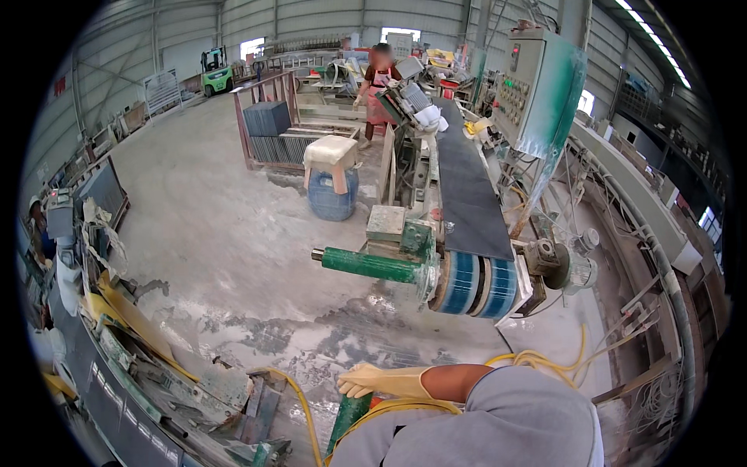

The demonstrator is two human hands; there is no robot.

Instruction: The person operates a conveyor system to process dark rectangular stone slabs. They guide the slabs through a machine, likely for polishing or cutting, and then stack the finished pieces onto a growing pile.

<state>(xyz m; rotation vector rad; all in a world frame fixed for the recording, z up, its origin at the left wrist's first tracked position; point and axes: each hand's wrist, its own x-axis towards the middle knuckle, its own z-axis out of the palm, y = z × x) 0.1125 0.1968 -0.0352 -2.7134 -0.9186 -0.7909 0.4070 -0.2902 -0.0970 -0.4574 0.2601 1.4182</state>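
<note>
My right hand [366, 380], in a cream rubber glove, reaches in from the lower right with its fingers together and bent over the end of a green metal bar [348, 416]. The bar slopes down toward me, and the underside of my grip is hidden. A yellow hose [408, 405] passes beside the bar, under my forearm. My left hand is out of view. Ahead stands a conveyor with a dark belt [473, 179], blue end rollers [478, 285] and a green cylinder [369, 265] jutting left.
A person in a pink apron [379, 82] stands by the conveyor's far part. A control cabinet [537, 89] rises to its right. A blue drum [333, 198] and a rack of dark slabs [284, 148] stand at left. Another belt [128, 409] runs along the lower left.
</note>
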